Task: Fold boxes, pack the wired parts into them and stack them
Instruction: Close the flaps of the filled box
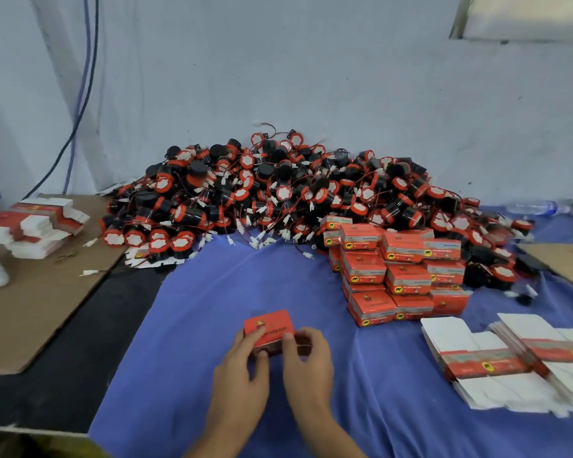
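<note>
Now, far left of left hand [242, 365]: flat blanks [37, 226]. Left hand pinches left end of red box [269, 328]; right hand [306, 355] grips right end, fingers curled. Box sits between both hands. Pile of wired parts [278, 193] well beyond hands; finished stack [394, 272] beyond right hand. Risk: uneven squeeze could pop flap or pinch wire; contents hidden. Careless placing could topple stack.

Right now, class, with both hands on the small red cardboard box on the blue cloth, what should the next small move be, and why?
Probably close the box's near end. The left hand and right hand both grip the small red cardboard box, whose near end looks dark and open; the stack of closed red boxes stands to its right.
</note>
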A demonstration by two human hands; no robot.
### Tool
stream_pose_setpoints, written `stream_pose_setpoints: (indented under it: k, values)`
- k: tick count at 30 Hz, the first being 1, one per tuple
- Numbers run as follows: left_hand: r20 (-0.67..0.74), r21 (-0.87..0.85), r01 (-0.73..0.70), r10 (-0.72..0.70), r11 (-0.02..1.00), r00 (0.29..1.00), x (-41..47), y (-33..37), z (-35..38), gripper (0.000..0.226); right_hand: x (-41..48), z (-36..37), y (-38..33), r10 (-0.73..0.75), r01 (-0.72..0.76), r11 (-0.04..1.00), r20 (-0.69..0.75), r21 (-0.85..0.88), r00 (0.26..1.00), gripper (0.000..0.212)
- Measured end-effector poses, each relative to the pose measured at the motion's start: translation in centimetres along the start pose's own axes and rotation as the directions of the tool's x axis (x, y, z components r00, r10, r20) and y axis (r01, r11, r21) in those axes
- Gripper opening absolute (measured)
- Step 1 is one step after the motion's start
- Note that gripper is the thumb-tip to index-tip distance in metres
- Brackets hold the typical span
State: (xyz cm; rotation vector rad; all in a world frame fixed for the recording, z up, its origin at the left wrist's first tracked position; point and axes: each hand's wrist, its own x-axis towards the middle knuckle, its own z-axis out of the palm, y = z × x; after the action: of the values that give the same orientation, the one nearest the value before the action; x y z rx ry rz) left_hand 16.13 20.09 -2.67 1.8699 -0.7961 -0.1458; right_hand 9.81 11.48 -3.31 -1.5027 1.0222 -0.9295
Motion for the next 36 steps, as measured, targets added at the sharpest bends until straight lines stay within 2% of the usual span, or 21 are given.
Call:
stream_pose_setpoints:
  k: [2, 6, 9, 12, 14, 15, 17, 18, 19, 20, 21, 22, 23, 24, 25, 26, 27, 28, 30, 32, 36]
  values:
    - [0.016, -0.134, -0.011, 0.013, 0.991, 1.000, 0.9, 2.7, 1.7, 0.047, 1.2, -1.9, -1.1, -0.036, 0.039, 0.998, -0.062, 0.052, 0.997, 0.029]
    - [0.070, -0.239, -0.107, 0.127, 0.965, 0.989, 3.9, 8.4, 6.3, 0.049, 5.7, -7.0, -2.8, -0.113, 0.111, 0.994, -0.158, -0.021, 0.981, 0.062]
    - [0.235, -0.247, -0.132, 0.191, 0.960, 0.953, 6.3, 9.9, 10.3, 0.049, 9.0, -9.8, -2.9, -0.058, 0.057, 0.998, -0.179, -0.013, 0.982, 0.062]
    - [0.482, -0.184, -0.064, 0.147, 0.981, 0.864, 8.0, 9.0, 13.0, 0.052, 10.3, -10.9, -2.2, 0.006, -0.014, 0.997, -0.112, -0.076, 0.994, 0.064]
    - [0.539, -0.200, -0.061, 0.162, 0.978, 0.826, 8.4, 8.4, 13.7, 0.060, 10.1, -11.3, -1.3, 0.022, -0.028, 0.992, -0.044, -0.126, 0.999, 0.067]
    - [0.505, -0.175, -0.092, 0.169, 0.980, 0.847, 8.4, 8.3, 13.7, 0.063, 10.0, -11.9, -0.7, 0.035, -0.039, 0.991, -0.032, -0.132, 0.999, 0.068]
    - [0.249, -0.096, -0.207, 0.225, 0.974, 0.942, 7.6, 8.5, 13.7, 0.061, 9.8, -13.8, 0.1, 0.049, -0.056, 0.991, -0.059, -0.119, 0.997, 0.059]
    - [0.101, -0.094, -0.263, 0.272, 0.960, 0.957, 6.7, 8.9, 14.0, 0.054, 9.8, -15.3, 0.4, 0.031, -0.047, 0.986, -0.101, -0.159, 0.994, 0.054]
    - [0.025, -0.104, -0.292, 0.296, 0.951, 0.955, 5.6, 9.5, 14.4, 0.046, 9.9, -17.0, 0.6, -0.009, -0.029, 0.971, -0.158, -0.236, 0.987, 0.052]
    - [0.034, -0.130, -0.292, 0.298, 0.948, 0.954, 4.4, 10.3, 15.3, 0.040, 10.1, -18.9, 0.6, -0.064, -0.008, 0.943, -0.204, -0.333, 0.977, 0.050]
    - [0.128, -0.161, -0.247, 0.268, 0.956, 0.955, 3.4, 11.2, 16.5, 0.033, 10.3, -20.8, 0.4, -0.133, 0.015, 0.885, -0.221, -0.465, 0.966, 0.050]
    - [0.279, -0.169, -0.157, 0.200, 0.973, 0.939, 2.5, 12.2, 17.8, 0.028, 10.8, -22.7, 0.5, -0.186, 0.033, 0.775, -0.179, -0.631, 0.966, 0.052]
    - [0.430, -0.140, -0.044, 0.101, 0.989, 0.897, 1.8, 13.0, 19.2, 0.025, 11.4, -24.5, 0.6, -0.168, 0.030, 0.609, -0.092, -0.793, 0.982, 0.055]
    - [0.514, -0.091, 0.033, 0.018, 0.995, 0.858, 1.3, 13.7, 20.6, 0.027, 12.0, -26.1, 0.7, -0.087, 0.028, 0.445, -0.013, -0.895, 0.996, 0.057]
    - [0.548, -0.036, 0.065, -0.035, 0.997, 0.836, 1.0, 14.1, 21.8, 0.031, 12.5, -27.3, 0.7, 0.043, 0.025, 0.342, 0.042, -0.939, 0.998, 0.058]
    - [0.559, 0.016, 0.085, -0.080, 0.996, 0.826, 0.7, 14.4, 22.9, 0.034, 12.9, -28.0, 0.9, 0.173, 0.023, 0.305, 0.079, -0.952, 0.982, 0.058]
    - [0.570, 0.066, 0.101, -0.121, 0.993, 0.813, 0.3, 14.6, 23.5, 0.038, 12.9, -28.5, 1.3, 0.265, 0.027, 0.307, 0.113, -0.951, 0.958, 0.059]
    - [0.581, 0.116, 0.113, -0.160, 0.987, 0.798, 0.0, 14.7, 24.0, 0.042, 13.1, -28.9, 1.6, 0.293, 0.048, 0.314, 0.145, -0.948, 0.945, 0.059]
    - [0.569, 0.153, 0.139, -0.203, 0.978, 0.797, -0.3, 14.4, 24.7, 0.044, 13.2, -29.6, 2.0, 0.249, 0.106, 0.310, 0.189, -0.945, 0.950, 0.056]
    - [0.522, 0.101, 0.194, -0.218, 0.976, 0.825, -0.6, 14.2, 24.6, 0.040, 13.2, -30.1, 1.9, 0.186, 0.134, 0.330, 0.203, -0.934, 0.961, 0.047]
    - [0.443, -0.050, 0.328, -0.273, 0.943, 0.854, -1.1, 13.9, 24.1, 0.039, 12.7, -29.7, 1.4, 0.107, 0.052, 0.486, 0.119, -0.872, 0.987, 0.023]
